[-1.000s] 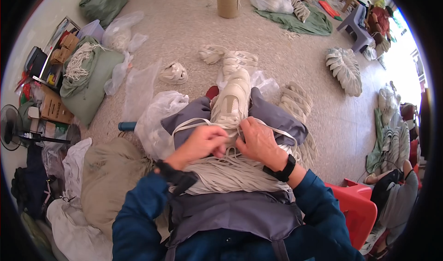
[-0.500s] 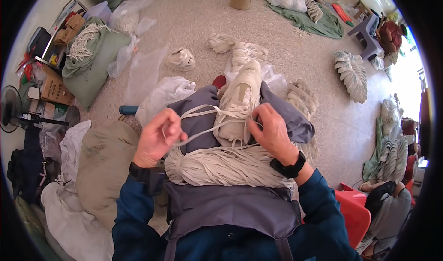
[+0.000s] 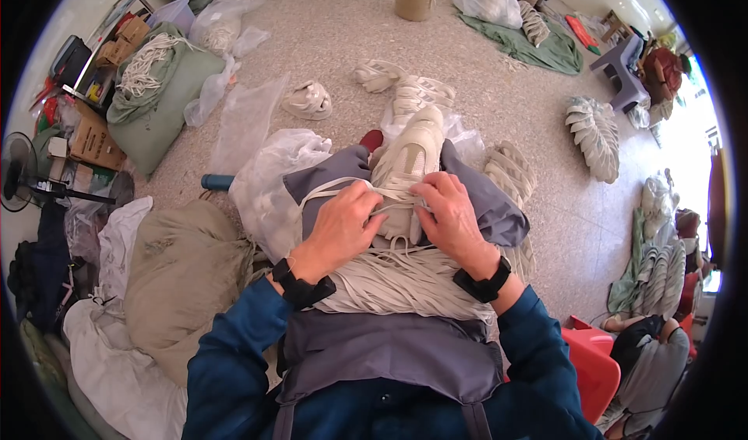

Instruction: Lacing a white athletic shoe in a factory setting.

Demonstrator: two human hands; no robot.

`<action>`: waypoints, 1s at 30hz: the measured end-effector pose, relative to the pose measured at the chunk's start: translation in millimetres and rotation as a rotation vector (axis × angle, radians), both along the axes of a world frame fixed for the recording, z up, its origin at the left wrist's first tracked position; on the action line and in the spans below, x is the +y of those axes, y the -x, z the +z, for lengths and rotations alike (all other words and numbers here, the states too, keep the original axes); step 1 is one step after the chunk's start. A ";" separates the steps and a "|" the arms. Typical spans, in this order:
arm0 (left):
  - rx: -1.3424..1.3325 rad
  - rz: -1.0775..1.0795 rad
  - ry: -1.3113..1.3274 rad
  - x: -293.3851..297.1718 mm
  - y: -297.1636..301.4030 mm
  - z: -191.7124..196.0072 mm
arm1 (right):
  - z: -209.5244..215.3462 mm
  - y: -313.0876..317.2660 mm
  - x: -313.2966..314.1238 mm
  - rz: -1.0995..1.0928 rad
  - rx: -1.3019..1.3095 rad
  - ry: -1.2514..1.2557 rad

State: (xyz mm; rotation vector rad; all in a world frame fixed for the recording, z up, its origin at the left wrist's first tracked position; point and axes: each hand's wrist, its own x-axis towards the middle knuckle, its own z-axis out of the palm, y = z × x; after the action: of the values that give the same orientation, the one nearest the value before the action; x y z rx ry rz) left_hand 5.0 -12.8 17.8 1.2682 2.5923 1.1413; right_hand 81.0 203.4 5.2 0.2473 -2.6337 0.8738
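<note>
Left hand point(image 3: 341, 223): sitting on top of the cord bundle point(image 3: 405, 171) in the lap, fingers curled together and pinching a loop of the flat cream cord that wraps it.

Right hand point(image 3: 449, 216): right next to the left one, nearly touching it, fingers bent down and closed on the same loop at the bundle's near end.

Cord bundle: thick cream hank, lying lengthwise on the grey apron point(image 3: 483, 198), pointing away from the person, right between both hands.

Loose cords point(image 3: 405, 276): big flat spread of cream strands across the lap, just under the wrists.

Wrists: a black band on each.

Clear plastic bag point(image 3: 269, 179): crumpled up against the left knee, can't tell what's inside tbh.

Green sack point(image 3: 160, 101): far left on the floor, open top with white cords spilling out.

Tan sack point(image 3: 175, 272): slumped beside the left arm, closed up, contents hidden.

Cardboard boxes point(image 3: 97, 140): stacked by the left wall, contents too small to make out.

Floor bundles point(image 3: 308, 101): tied cream hanks lying apart on the speckled floor ahead.

Red stool point(image 3: 596, 366): lower right, just beside the right elbow.
</note>
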 end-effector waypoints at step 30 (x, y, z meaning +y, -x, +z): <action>0.165 -0.056 0.089 11.6 10.4 -9.4 | 16.6 -18.4 -4.4 -0.061 -0.583 1.013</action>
State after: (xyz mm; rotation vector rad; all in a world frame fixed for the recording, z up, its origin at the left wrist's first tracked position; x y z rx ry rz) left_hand -5.4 -1.2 8.4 1.4630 2.6682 0.9378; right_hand 99.4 198.9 21.8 -0.4032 -2.2165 2.3524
